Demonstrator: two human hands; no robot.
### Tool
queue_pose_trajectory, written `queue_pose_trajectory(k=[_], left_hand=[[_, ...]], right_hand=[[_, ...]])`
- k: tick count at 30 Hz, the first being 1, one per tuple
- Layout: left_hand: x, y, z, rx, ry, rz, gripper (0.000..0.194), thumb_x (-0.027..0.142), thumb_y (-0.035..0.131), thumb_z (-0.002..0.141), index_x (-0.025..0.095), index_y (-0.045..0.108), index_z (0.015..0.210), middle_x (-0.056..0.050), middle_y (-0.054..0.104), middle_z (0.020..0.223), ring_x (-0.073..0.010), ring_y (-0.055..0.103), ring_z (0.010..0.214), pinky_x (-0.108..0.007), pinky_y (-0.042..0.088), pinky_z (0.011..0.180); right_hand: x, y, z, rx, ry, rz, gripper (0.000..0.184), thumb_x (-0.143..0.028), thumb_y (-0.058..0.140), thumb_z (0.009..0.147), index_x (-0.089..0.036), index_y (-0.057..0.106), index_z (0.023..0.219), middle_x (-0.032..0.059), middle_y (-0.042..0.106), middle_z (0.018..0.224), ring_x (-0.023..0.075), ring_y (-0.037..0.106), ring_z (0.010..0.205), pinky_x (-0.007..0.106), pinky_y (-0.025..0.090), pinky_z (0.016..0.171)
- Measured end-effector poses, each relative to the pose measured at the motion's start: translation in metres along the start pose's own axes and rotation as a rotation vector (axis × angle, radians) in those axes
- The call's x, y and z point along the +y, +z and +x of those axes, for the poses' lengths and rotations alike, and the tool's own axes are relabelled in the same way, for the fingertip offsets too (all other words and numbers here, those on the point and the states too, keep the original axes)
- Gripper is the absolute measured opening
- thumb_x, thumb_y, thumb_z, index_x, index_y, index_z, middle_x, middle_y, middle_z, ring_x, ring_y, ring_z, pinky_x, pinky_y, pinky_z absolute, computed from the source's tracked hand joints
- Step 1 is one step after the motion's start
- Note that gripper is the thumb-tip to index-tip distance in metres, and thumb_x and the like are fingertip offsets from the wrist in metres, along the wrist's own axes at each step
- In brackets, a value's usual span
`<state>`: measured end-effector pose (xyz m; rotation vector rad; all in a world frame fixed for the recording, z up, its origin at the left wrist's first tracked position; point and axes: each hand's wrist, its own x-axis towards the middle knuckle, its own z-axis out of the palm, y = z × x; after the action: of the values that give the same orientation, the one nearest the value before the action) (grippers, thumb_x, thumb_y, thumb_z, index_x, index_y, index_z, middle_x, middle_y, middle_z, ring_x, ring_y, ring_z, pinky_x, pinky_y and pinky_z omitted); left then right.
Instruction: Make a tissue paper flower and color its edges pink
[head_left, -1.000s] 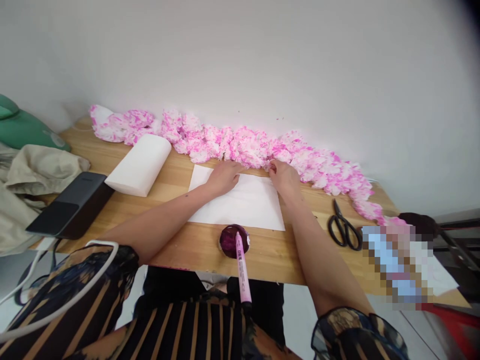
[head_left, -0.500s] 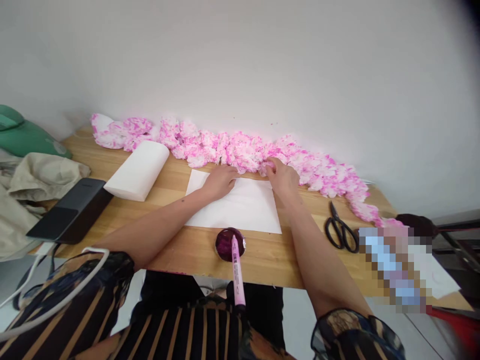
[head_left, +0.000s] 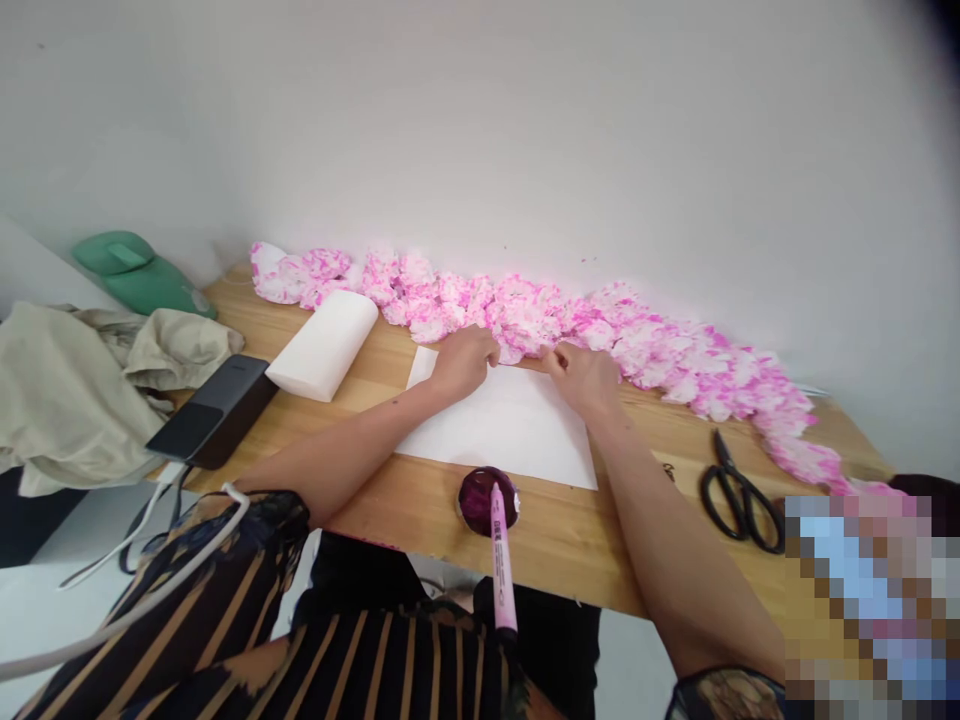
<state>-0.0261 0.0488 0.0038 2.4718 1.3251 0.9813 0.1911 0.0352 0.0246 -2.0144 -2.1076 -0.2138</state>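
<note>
A white sheet of paper (head_left: 502,425) lies on the wooden table, its far edge against a long row of pink-and-white crumpled tissue flowers (head_left: 525,310). At that edge, my left hand (head_left: 463,362) rests over the sheet's far left part, fingers curled closed. My right hand (head_left: 586,380) faces it at the far right part, its thumb and fingers pressed together close to the flowers. Whatever either hand pinches is hidden. Near me, a pink marker (head_left: 502,570) leans with its tip on a small round dish of dark purple (head_left: 476,500).
Left are a white pack of tissues (head_left: 326,345), a black power bank (head_left: 214,410) with cables, a beige cloth (head_left: 82,390) and a green bottle (head_left: 139,272). Black scissors (head_left: 739,490) lie at the right, beside a blurred-out patch. A wall stands behind the table.
The view has turned left, so everything sits further right. My right hand's fingers have closed and come away from a pink petal piece; my left fingers have curled in more.
</note>
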Motion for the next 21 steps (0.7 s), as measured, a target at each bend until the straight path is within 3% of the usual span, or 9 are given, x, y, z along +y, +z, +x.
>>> queue_pose_trajectory(k=[4,7,11,14,17,21], left_hand=[[-0.022,-0.027,0.007,0.151,-0.187,0.076,0.029,-0.001,0.044,0.073,0.018,0.064,0.069,-0.008,0.071,0.084,-0.0232,0.065,0.090,-0.036,0.048,0.081],[-0.048,-0.056,0.011,0.204,-0.313,0.240,0.030,0.007,0.045,0.084,0.018,0.071,0.091,-0.010,0.072,0.102,-0.0261,0.065,0.102,-0.037,0.048,0.084],[-0.067,-0.085,0.012,0.008,-0.407,0.283,0.031,0.031,0.052,0.093,0.020,0.070,0.116,-0.009,0.074,0.106,-0.0270,0.067,0.100,-0.037,0.048,0.082],[-0.066,-0.093,0.011,-0.157,-0.442,0.308,0.042,0.046,0.060,0.091,0.021,0.068,0.123,-0.008,0.075,0.105,-0.0281,0.068,0.101,-0.036,0.048,0.083],[-0.065,-0.091,0.011,-0.242,-0.454,0.342,0.048,0.048,0.065,0.086,0.023,0.066,0.127,-0.007,0.075,0.113,-0.0291,0.068,0.104,-0.036,0.049,0.083],[-0.069,-0.080,0.010,-0.262,-0.415,0.402,0.044,0.037,0.062,0.088,0.024,0.065,0.129,-0.007,0.075,0.119,-0.0299,0.068,0.111,-0.036,0.050,0.086]], right_hand=[[0.002,0.005,0.000,-0.068,-0.049,0.027,0.044,-0.045,0.045,0.102,-0.018,0.073,0.082,0.0098,0.074,0.076,0.0207,0.060,0.068,0.030,0.023,0.062],[0.001,0.007,0.000,-0.112,-0.054,0.056,0.045,-0.046,0.044,0.102,-0.019,0.074,0.083,0.0094,0.075,0.080,0.0219,0.060,0.071,0.030,0.028,0.065],[-0.003,0.007,-0.001,-0.179,-0.074,0.056,0.050,-0.054,0.042,0.103,-0.021,0.076,0.085,0.0091,0.077,0.085,0.0242,0.064,0.075,0.032,0.036,0.070],[-0.003,0.007,-0.001,-0.200,-0.085,0.036,0.052,-0.056,0.042,0.103,-0.022,0.076,0.085,0.0089,0.078,0.087,0.0260,0.066,0.078,0.033,0.038,0.071],[-0.003,0.007,0.000,-0.198,-0.091,0.028,0.052,-0.056,0.041,0.103,-0.022,0.076,0.086,0.0086,0.078,0.087,0.0266,0.068,0.080,0.033,0.039,0.070],[-0.002,0.006,0.000,-0.202,-0.088,0.018,0.052,-0.055,0.041,0.103,-0.021,0.076,0.085,0.0090,0.077,0.085,0.0270,0.068,0.080,0.033,0.039,0.069]])
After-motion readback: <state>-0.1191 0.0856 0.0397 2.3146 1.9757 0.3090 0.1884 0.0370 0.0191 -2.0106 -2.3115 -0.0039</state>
